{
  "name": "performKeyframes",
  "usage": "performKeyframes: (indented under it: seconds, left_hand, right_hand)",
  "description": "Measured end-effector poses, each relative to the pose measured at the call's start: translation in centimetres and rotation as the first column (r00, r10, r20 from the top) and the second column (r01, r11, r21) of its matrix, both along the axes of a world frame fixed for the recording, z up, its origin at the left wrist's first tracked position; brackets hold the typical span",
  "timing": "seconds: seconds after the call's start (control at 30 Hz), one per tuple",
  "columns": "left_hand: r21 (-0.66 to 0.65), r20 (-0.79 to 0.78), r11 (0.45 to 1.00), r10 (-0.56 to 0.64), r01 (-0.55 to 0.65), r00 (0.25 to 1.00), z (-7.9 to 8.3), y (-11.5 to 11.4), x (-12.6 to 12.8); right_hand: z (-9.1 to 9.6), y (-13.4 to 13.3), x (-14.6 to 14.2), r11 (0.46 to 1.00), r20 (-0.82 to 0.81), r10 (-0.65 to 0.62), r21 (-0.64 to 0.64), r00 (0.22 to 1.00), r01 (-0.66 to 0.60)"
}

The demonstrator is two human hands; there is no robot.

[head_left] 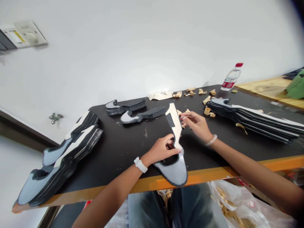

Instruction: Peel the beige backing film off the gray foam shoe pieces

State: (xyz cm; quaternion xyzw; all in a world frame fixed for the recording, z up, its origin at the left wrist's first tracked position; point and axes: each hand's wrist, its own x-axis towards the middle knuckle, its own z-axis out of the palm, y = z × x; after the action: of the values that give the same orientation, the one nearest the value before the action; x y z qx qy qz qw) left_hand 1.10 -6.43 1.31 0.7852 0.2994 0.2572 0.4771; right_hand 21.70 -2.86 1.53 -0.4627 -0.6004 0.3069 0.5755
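Observation:
My left hand (162, 149) lies on a flat shoe-upper piece (177, 169) of grey and black material with a long white strip, its fingers curled over the piece's narrow middle. The rounded grey end hangs slightly over the table's front edge. My right hand (196, 125) is over the piece's far end, and its fingertips pinch a curl of tan paper (183, 125). Several more tan paper curls (207, 110) lie near those fingers on the black tabletop (133, 148).
Stacks of similar shoe-upper pieces (251, 118) lie at right, far centre (125, 107) and left (64, 155). A water bottle (231, 77) stands at the far edge beside a wooden board (268, 88). A plastic bag (239, 202) of paper scraps sits below the orange table edge (190, 179).

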Motion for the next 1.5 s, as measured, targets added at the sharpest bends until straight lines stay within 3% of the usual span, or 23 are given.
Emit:
performKeyframes:
  seconds: [0.13, 0.27, 0.47, 0.63, 0.83, 1.27, 1.5]
  left_hand:
    - [-0.027, 0.021, 1.000, 0.000, 0.000, 1.000, 0.3, -0.2, 0.0]
    - [-0.108, 0.063, 0.994, -0.013, 0.020, 0.998, 0.3, -0.2, 0.4]
    - [-0.366, 0.202, 0.914, 0.262, -0.176, 0.944, -0.9, 1.0, 0.8]
    - [-0.381, 0.231, 0.904, 0.294, -0.192, 0.927, -1.5, 1.4, 0.8]
    - [-0.360, 0.218, 0.911, 0.291, -0.200, 0.932, -1.6, 1.4, 0.9]
    - [-0.291, 0.165, 0.931, 0.275, -0.220, 0.947, -1.7, 1.4, 0.9]
    - [-0.276, 0.151, 0.933, 0.280, -0.232, 0.948, -1.7, 1.3, 1.0]
  right_hand:
    - [-0.1, -0.1, -0.5, 0.994, -0.003, 0.095, -0.048, 0.995, -0.095]
    - [-0.2, -0.4, -1.2, 0.950, -0.030, 0.249, -0.185, 0.968, -0.251]
    - [-0.2, -1.1, -1.8, 0.895, 0.050, 0.397, -0.243, 0.916, -0.375]
    - [-0.2, -1.3, -1.7, 0.937, 0.201, 0.328, -0.192, 0.923, -0.291]
    - [0.2, -1.7, -1.6, 0.977, 0.451, 0.192, 0.000, 0.872, -0.215]
    - [0.4, -1.8, -1.8, 0.980, 0.537, 0.105, 0.089, 0.837, -0.179]
    - [0.3, -1.8, -1.8, 0.981, 0.546, 0.114, 0.071, 0.830, -0.181]
